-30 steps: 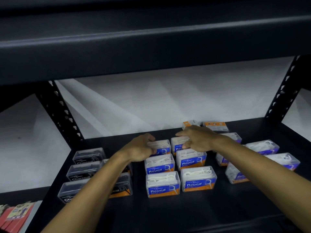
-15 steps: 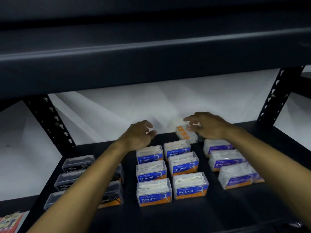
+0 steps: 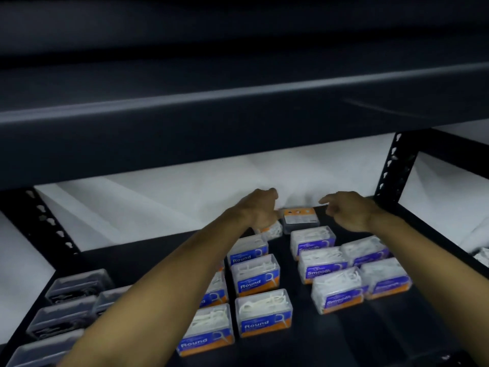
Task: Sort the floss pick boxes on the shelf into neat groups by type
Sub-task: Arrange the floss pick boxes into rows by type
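Clear floss pick boxes stand on a dark shelf [image 3: 330, 345]. Several blue-and-orange "Round" boxes [image 3: 255, 275] form two columns at the centre, partly under my left forearm. Several "Smooth" boxes [image 3: 321, 263] cluster to the right. Dark "Charcoal" boxes [image 3: 79, 283] sit at the left. An orange-backed box [image 3: 300, 218] lies at the back between my hands. My left hand [image 3: 260, 210] is curled over another box [image 3: 272, 231] at the back; whether it grips the box is hidden. My right hand [image 3: 349, 211] hovers right of the orange-backed box, fingers apart, holding nothing.
The upper shelf's beam [image 3: 238, 102] hangs low over the work area. Perforated uprights stand at the back left [image 3: 50, 221] and back right [image 3: 394, 165]. A white wall [image 3: 185, 197] closes the back. Bare shelf lies in front of the boxes.
The view has shifted left. My left hand reached right and back onto a box at the rear. My right hand let go of the orange-backed box, which now lies flat.
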Demonstrator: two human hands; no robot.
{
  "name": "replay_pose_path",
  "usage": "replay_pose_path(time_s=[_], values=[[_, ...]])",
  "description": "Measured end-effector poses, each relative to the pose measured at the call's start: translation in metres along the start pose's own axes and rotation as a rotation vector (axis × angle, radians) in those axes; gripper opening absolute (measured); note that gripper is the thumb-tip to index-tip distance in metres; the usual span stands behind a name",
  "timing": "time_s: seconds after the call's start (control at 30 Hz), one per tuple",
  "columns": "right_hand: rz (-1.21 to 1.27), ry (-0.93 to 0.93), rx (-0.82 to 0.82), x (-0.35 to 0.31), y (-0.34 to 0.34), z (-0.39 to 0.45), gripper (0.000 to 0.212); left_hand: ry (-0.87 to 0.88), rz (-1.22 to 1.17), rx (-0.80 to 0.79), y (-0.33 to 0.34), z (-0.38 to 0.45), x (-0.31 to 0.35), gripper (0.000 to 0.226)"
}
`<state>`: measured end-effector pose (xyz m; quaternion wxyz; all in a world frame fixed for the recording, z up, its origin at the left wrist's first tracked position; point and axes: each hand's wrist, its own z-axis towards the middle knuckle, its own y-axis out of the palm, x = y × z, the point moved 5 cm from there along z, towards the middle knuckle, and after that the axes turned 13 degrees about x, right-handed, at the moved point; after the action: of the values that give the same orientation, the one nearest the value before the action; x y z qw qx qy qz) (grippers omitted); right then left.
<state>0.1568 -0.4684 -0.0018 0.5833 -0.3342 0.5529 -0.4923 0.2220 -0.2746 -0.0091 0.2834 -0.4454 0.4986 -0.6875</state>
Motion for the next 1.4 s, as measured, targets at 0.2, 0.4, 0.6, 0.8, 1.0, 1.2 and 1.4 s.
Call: replay_pose_path(time_s=[0.2, 0.4, 0.6, 0.8, 1.0, 1.2, 1.4], values=[[-0.020, 0.045, 0.031, 0.032, -0.004, -0.019, 0.040, 0.125, 0.170, -0.170, 0.040, 0.038, 0.043, 0.073], [0.023, 0.030, 0.060, 0.042, -0.007, -0.020, 0.043, 0.189, 0.303, -0.246, 0.060, 0.051, 0.053, 0.057], [-0.049, 0.010, 0.058, 0.034, -0.009, -0.011, 0.039, 0.166, -0.020, -0.054, 0.018, 0.036, 0.050, 0.060], [-0.044, -0.047, -0.021, -0.005, 0.013, 0.010, 0.041, 0.060, -0.494, 0.207, -0.040, -0.010, 0.020, 0.038], [-0.013, -0.136, -0.097, -0.070, 0.039, 0.031, 0.046, -0.281, -1.009, 0.248, -0.057, -0.046, -0.027, 0.035], [-0.010, -0.068, -0.081, -0.107, 0.062, 0.038, 0.069, -0.422, -1.356, 0.258, -0.066, -0.079, -0.043, 0.046], [-0.031, -0.011, -0.088, -0.122, 0.078, 0.037, 0.066, -0.423, -1.357, 0.214, -0.061, -0.092, -0.048, 0.048]])
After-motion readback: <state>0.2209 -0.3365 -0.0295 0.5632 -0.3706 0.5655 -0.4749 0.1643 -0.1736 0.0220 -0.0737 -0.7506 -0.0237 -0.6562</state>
